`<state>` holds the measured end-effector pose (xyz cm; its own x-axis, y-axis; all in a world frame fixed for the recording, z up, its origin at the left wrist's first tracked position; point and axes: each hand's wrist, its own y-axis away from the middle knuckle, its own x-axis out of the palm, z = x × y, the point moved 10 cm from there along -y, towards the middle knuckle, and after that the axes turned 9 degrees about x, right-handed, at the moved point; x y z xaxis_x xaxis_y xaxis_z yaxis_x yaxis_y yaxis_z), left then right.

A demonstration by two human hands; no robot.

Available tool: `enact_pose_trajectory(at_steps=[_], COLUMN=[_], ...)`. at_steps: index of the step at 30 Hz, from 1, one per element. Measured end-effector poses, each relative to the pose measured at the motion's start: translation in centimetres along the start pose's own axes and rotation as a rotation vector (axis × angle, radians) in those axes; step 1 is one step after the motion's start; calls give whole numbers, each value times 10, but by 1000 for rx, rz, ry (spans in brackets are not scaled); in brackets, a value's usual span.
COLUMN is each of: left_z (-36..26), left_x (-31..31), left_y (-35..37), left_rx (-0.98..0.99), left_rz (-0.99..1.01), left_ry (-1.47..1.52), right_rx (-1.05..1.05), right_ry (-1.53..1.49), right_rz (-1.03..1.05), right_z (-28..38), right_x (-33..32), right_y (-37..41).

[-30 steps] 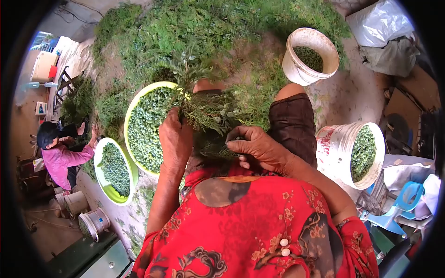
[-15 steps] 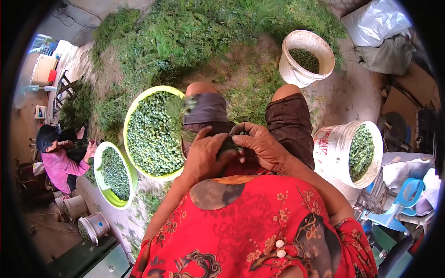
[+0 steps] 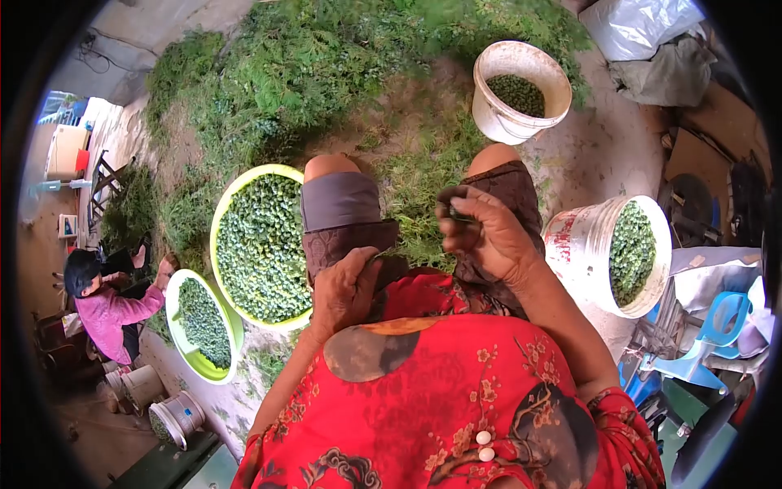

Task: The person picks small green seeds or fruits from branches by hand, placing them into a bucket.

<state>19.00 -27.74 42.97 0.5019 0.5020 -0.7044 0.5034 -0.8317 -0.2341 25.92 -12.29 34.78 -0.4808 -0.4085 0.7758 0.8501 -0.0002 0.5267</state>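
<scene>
A small green bit (image 3: 456, 215) is showing at the fingertips of the right hand (image 3: 487, 236), dark against the skin and too small to make out in any detail. It is sitting above the right thigh, raised clear of the lap, between the two knees and the near bucket (image 3: 574, 244).

The right hand is lifting up with the wrist bent and the back of the hand facing the camera, its fingers curling in toward the thumb and pinching the green bit. The left hand (image 3: 346, 287) is lying low on the lap, its fingers bent and pressed close together against the brown cloth of the shorts (image 3: 346, 238); whether anything is lying under it cannot be told.

Just beside the left knee a green basin (image 3: 216, 228) is standing heaped with green pods (image 3: 261, 244). The near bucket and a far bucket (image 3: 497, 122) are both holding the same pods. Cut green branches (image 3: 326, 65) are covering the ground beyond the knees. Off to the left another person (image 3: 102, 306) is sitting by a smaller basin (image 3: 208, 376)
</scene>
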Motion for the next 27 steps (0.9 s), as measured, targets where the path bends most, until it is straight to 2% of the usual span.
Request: enact_pose_trajectory(at_steps=[1, 2, 4, 6, 9, 10, 12, 14, 16, 17, 19, 20, 21, 22, 24, 25, 26, 27], left_z=[0, 2, 2, 4, 9, 6, 18, 16, 14, 15, 14, 4, -6, -4, -15, -14, -22, -38], left_x=[-1, -3, -4, -6, -9, -9, -3, -3, -2, -1, -3, -8, -12, -4, -1, 8, 23, 47], left_y=[-4, -9, -11, -11, -8, -8, -4, -7, -5, -3, -12, -17, -14, -13, -19, -13, -19, -19], left_rx=[-21, -38, -38, -31, -50, -22, -162, -120, -92, -92, -87, -23, 30, 22, 54, 80, 123, 88], left_rz=[-43, -86, -98, -107, -133, -138, -82, -100, -111, -107, -120, -157, -175, -151, -137, -100, 32, 500], left_ry=[45, 91, 107, 125, 79, 93, 107, 115, 113, 102, 90, 47, 3, 80, 102, 11, 117, 27], right_rx=[75, 61, 106, 107, -257, -286, -875, -1192, -1541, -1547, -1221, -1227, -1059, -878, -339, -283, -41, 183], right_ry=[-129, -124, -329, -358, -95, -81, 366, 675, 1509, 1506, 1575, 1585, 1396, 1194, 962, 956, 1006, 1064], right_rz=[-38, -36, 71, 93, 75, 72, -137, -448, -925, -931, -1171, -1153, -894, -645, -72, -15, 36, 77], right_z=[-3, 2, 2, 12, 68, 84, 155, 209, 252, 253, 268, 262, 243, 211, 104, 69, 22, -16], right_x=[7, 15, 38, 43, 40, 46, 63, 56, 29, 12, -22, 0, 6, 13, 40, 52, 57, 59], right_y=[2, 3, 5, 7, 21, 28, 75, 101, 76, 77, 61, 60, 41, 20, -40, -48, -57, -61])
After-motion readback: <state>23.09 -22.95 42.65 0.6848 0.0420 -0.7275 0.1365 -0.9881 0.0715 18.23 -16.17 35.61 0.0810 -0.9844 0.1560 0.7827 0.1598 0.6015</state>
